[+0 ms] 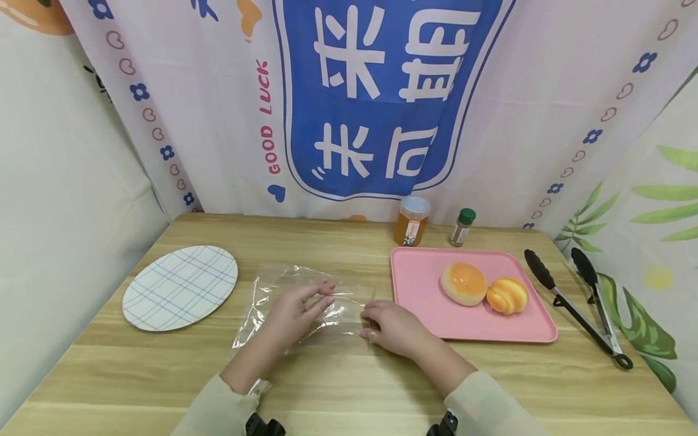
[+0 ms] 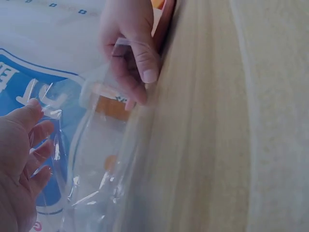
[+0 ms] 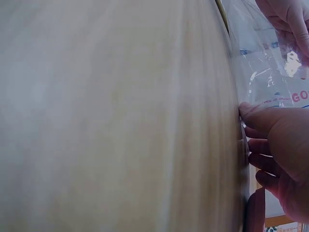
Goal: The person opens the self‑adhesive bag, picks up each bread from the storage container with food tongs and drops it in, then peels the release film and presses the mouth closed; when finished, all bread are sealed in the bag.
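A clear plastic bag [image 1: 349, 306] lies on the wooden table in front of me, its surface creased and shiny. My left hand [image 1: 294, 315] is over its left part, fingers loosely extended and touching the film. At the bag's right edge, my right hand [image 1: 395, 327] pinches the film between thumb and fingers. The left wrist view shows the bag [image 2: 94, 193] as a see-through sheet between the left hand [image 2: 17, 164] and right hand [image 2: 133, 53]. In the right wrist view, the right hand's thumb [image 3: 260, 116] lies along the bag's edge.
On the right, a pink tray [image 1: 420, 321] bears a round bun [image 1: 463, 283] and a smaller ridged bread roll [image 1: 507, 295]. Black-tipped tongs [image 1: 586, 330] lie beyond it. A checked oval plate [image 1: 180, 287] is at left. Behind the tray stand an amber jar [image 1: 411, 223] and green-capped bottle [image 1: 462, 228].
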`<state>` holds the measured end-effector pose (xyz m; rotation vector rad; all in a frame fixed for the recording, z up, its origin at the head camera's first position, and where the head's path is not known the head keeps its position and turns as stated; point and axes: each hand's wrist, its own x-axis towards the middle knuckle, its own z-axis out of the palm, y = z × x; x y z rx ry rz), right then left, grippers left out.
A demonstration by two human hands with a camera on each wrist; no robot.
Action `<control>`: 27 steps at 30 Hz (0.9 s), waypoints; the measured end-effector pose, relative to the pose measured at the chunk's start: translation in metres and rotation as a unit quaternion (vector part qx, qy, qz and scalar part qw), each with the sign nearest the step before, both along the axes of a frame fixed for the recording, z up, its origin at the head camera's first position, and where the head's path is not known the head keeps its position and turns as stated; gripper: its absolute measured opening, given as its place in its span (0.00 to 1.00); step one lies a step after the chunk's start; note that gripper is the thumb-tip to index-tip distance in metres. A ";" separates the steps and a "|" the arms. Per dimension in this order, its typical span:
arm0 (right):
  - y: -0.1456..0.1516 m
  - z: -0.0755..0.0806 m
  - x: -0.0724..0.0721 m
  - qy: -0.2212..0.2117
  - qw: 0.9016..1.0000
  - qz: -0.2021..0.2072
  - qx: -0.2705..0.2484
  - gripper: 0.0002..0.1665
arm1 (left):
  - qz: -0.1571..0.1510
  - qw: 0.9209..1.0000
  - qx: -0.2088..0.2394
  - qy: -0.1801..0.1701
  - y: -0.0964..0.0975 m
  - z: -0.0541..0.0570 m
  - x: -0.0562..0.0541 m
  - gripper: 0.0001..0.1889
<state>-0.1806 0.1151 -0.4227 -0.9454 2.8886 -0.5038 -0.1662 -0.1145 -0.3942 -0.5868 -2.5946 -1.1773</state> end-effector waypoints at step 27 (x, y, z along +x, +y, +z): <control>0.025 0.015 0.012 -0.011 0.991 -0.086 -0.102 0.23 | 0.033 0.999 0.009 0.000 0.002 -0.020 -0.004 0.08</control>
